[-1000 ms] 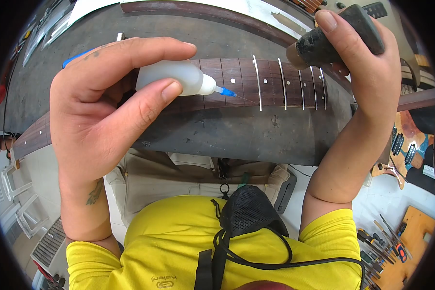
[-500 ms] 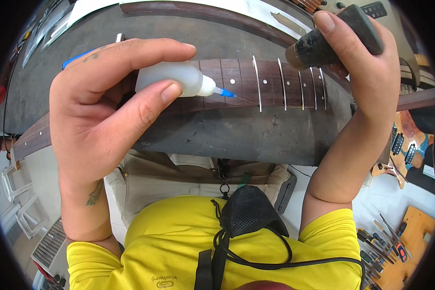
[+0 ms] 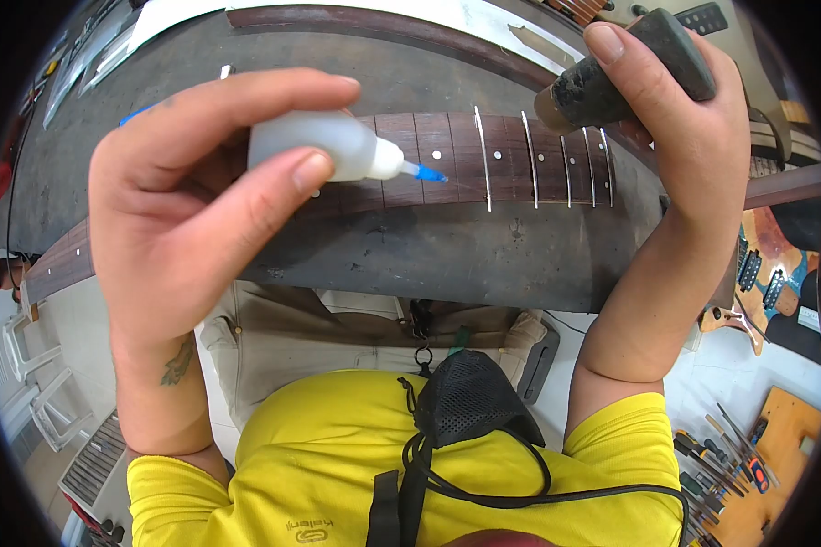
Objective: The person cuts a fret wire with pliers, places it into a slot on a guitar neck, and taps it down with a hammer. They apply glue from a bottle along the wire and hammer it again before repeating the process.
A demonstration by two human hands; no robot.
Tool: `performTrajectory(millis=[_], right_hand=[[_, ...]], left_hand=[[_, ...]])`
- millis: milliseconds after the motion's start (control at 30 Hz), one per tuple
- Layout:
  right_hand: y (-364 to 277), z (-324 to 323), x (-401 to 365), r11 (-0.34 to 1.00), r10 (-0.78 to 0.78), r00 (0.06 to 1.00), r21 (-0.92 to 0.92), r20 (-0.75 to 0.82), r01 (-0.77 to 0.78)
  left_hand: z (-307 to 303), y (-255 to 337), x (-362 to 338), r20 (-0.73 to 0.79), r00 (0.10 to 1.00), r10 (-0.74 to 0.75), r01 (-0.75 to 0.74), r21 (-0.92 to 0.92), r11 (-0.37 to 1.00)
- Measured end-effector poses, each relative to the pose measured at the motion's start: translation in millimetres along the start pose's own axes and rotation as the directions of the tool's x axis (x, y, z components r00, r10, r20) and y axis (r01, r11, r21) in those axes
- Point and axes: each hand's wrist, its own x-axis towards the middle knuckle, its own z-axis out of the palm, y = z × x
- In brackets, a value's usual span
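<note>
My left hand [image 3: 201, 191] grips a translucent squeeze bottle [image 3: 342, 146] between thumb and fingers. The bottle's blue needle tip [image 3: 429, 173] points right, over a dark wooden fretboard [image 3: 442, 137]. White dots mark the fretboard, and several metal frets [image 3: 484, 159] cross its right part; thin empty slots lie left of them. At the upper right, my right hand [image 3: 670, 100] is closed around a dark, worn hammer-like tool [image 3: 611, 87], held above the fretboard's right end.
The fretboard lies on a dark workbench [image 3: 410, 251]. A long wooden strip [image 3: 337, 22] runs along the far side. Hand tools lie on a wooden board [image 3: 775, 456] at lower right, below a colourful guitar body [image 3: 768, 237]. White chairs [image 3: 50, 406] stand at lower left.
My left hand and the bottle have shifted slightly left. My right hand, with the dark tool, has also moved a little to the left.
</note>
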Motion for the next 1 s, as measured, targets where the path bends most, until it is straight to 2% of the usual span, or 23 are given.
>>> performTrajectory(millis=[33,100,167,233,267,300,333,400,433,467,500,567,600,700,733,800,833,867,900,967,1000], right_hand=[[1,-2,0,1.000,-0.012,1.000,-0.007,0.027,0.012],[11,-3,2,1.000,0.003,1.000,0.025,0.003,-0.003],[20,-4,3,0.998,0.017,1.000,0.055,-0.026,-0.016],[25,-6,4,0.951,0.026,0.999,0.309,-0.028,-0.017],[28,-13,10,0.951,0.024,0.999,0.308,-0.029,-0.014],[29,-24,20,0.968,0.014,0.981,0.242,0.192,-0.061],[29,-30,27,0.982,0.012,0.915,0.166,0.403,-0.086],[24,-36,23,0.986,-0.063,0.905,0.166,0.422,-0.009],[22,-37,21,0.984,-0.126,0.889,0.167,0.441,0.056],[25,-39,23,0.976,-0.156,0.877,0.206,0.455,0.066],[23,-38,17,0.976,-0.159,0.876,0.207,0.455,0.069],[20,-36,-4,0.956,-0.293,0.926,0.037,0.240,0.292],[30,-36,-11,0.955,-0.297,0.921,0.055,0.252,0.293],[31,-33,-27,0.932,-0.356,0.900,0.021,0.251,0.363],[29,-34,-30,0.930,-0.358,0.896,0.018,0.263,0.367],[24,-36,-38,0.959,-0.276,0.908,0.036,0.314,0.280],[22,-37,-41,0.960,-0.273,0.906,0.026,0.324,0.280],[19,-37,-43,0.938,-0.333,0.888,0.020,0.317,0.345],[15,-37,-45,0.912,-0.393,0.865,0.014,0.311,0.409],[7,-38,-48,0.924,-0.364,0.883,-0.005,0.296,0.382],[5,-39,-49,0.943,-0.321,0.906,0.003,0.276,0.333]], left_hand=[[-2,-1,0,0.000,1.000,0.000,0.000,0.001,1.000],[-10,-4,-2,-0.107,0.990,-0.091,0.075,-0.146,0.986],[-18,-12,0,-0.250,0.954,-0.164,0.076,-0.328,0.942],[-44,-17,1,-0.299,0.946,-0.123,-0.019,-0.430,0.903],[-58,-15,-1,-0.342,0.927,-0.151,-0.026,-0.462,0.886],[-70,-14,-1,-0.420,0.896,-0.144,-0.036,-0.392,0.919],[-78,-14,2,-0.480,0.865,-0.144,-0.039,-0.351,0.936],[-97,-22,3,-0.547,0.826,-0.139,-0.046,-0.310,0.950],[-114,-31,1,-0.585,0.807,-0.075,0.075,-0.024,0.997],[-130,-39,-2,-0.602,0.799,-0.005,0.202,0.260,0.944],[-143,-45,-6,-0.604,0.797,-0.004,0.202,0.260,0.944],[-167,-57,-16,-0.592,0.806,-0.004,0.379,0.510,0.772],[-177,-59,-19,-0.655,0.753,-0.060,0.480,0.484,0.732],[-216,-86,-34,-0.628,0.769,-0.124,0.534,0.522,0.665],[-215,-87,-37,-0.617,0.778,-0.123,0.510,0.505,0.696],[-223,-98,-39,-0.592,0.791,-0.153,0.516,0.514,0.685],[-227,-105,-39,-0.565,0.807,-0.173,0.517,0.532,0.671],[-231,-109,-40,-0.588,0.787,-0.187,0.564,0.561,0.606],[-233,-113,-40,-0.589,0.785,-0.195,0.566,0.552,0.613],[-238,-120,-41,-0.567,0.805,-0.173,0.548,0.602,0.581],[-244,-123,-41,-0.508,0.827,-0.241,0.538,0.590,0.602]])
